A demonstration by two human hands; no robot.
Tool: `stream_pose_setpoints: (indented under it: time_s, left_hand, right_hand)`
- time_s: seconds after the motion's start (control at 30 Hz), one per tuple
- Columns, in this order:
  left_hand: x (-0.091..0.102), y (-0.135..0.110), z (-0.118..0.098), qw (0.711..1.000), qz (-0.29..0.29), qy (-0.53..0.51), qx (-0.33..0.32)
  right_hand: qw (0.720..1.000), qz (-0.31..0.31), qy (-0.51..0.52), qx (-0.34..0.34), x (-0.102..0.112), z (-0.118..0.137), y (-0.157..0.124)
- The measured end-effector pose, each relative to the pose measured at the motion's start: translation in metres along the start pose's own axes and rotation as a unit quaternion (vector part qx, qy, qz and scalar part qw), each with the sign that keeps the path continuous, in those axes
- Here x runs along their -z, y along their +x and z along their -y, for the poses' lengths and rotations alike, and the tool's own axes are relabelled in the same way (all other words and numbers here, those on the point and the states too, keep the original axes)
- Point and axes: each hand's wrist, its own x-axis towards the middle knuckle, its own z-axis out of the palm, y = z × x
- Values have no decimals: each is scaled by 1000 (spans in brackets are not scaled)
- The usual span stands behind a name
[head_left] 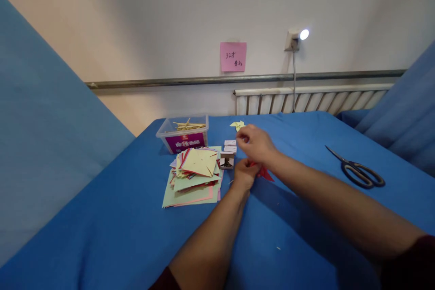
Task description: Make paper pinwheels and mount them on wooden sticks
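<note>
My left hand (245, 174) is closed on a folded red paper piece (264, 173) that lies on the blue table cover (136, 231). Just above it, my right hand (255, 143) is curled with its fingers pinched together; whatever is in them is too small to make out. The red paper is mostly hidden under both hands. A stack of cut coloured paper sheets (195, 176) lies just left of my left hand. Small white boxes (228, 154), one open with dark bits inside, stand between the stack and my hands.
A clear plastic tub (183, 138) with thin wooden sticks sits behind the paper stack. A small yellow folded paper (238, 124) lies behind my right hand. Scissors (358, 172) rest at the right. A radiator (312, 99) and a pink note (233, 56) are on the wall.
</note>
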Motion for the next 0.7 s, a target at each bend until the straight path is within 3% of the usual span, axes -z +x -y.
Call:
stream_pose_setpoints:
  time_s: [0.07,0.1,0.2,0.27,0.37,0.47,0.7]
  left_hand:
    - [2,1,4,1000,-12,-6,-1]
    - [3,2,4,1000,-25,-17,-4]
    - [4,7,0,996,-58,-65,-11]
    - [4,9,-3,994,-61,-95,-6]
    - [6,11,-7,991,-60,-120,-2]
    - [9,11,-9,990,-59,-126,0]
    - [10,11,-11,990,-59,-130,-3]
  right_hand:
    - [992,-71,81,-70,11,-37,-10]
    - [984,-78,118,-105,11,-58,-19]
    - [976,-15,160,-149,0,-107,-50]
    - [986,53,110,-116,-9,-124,-67]
    - [991,129,31,-12,-13,-128,-78]
    - [987,154,-2,35,-8,-126,-76]
    - [988,140,-35,-49,1,-122,-76]
